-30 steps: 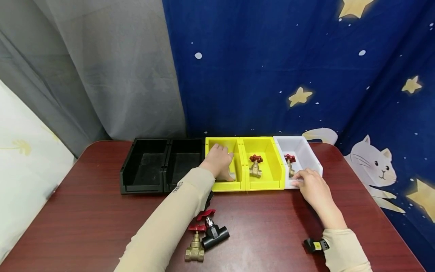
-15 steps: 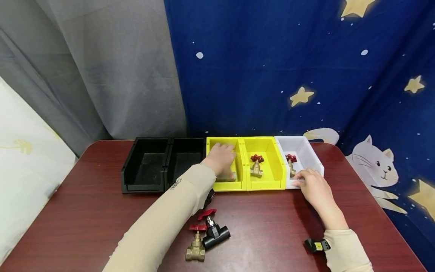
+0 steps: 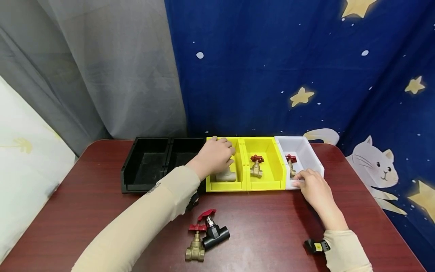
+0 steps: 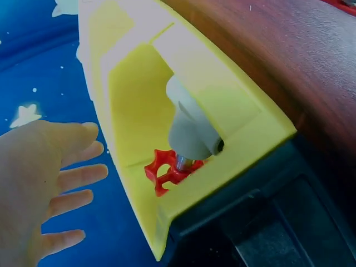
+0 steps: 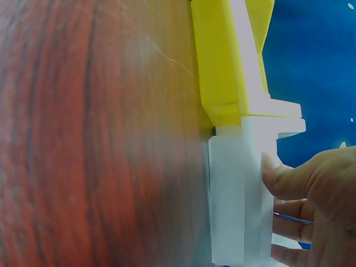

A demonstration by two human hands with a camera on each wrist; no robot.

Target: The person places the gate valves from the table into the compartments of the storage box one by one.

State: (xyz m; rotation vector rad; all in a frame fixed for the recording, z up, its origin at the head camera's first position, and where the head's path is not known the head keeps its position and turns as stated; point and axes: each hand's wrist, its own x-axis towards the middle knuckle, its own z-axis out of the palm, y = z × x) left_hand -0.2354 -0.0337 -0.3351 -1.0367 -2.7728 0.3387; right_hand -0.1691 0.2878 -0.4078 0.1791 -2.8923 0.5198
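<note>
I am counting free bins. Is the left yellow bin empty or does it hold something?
Not empty. The left yellow bin holds a white valve with a red handwheel.

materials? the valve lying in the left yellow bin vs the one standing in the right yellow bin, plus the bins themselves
Left yellow bin: glossy moulded plastic, by its uniform colour. Its grey valve: matte light-grey body, probably plastic; red handwheel, metal-looking stem. Brass valve in the right yellow bin: yellowish metallic sheen, likely brass. Left hand hovers open above.
</note>
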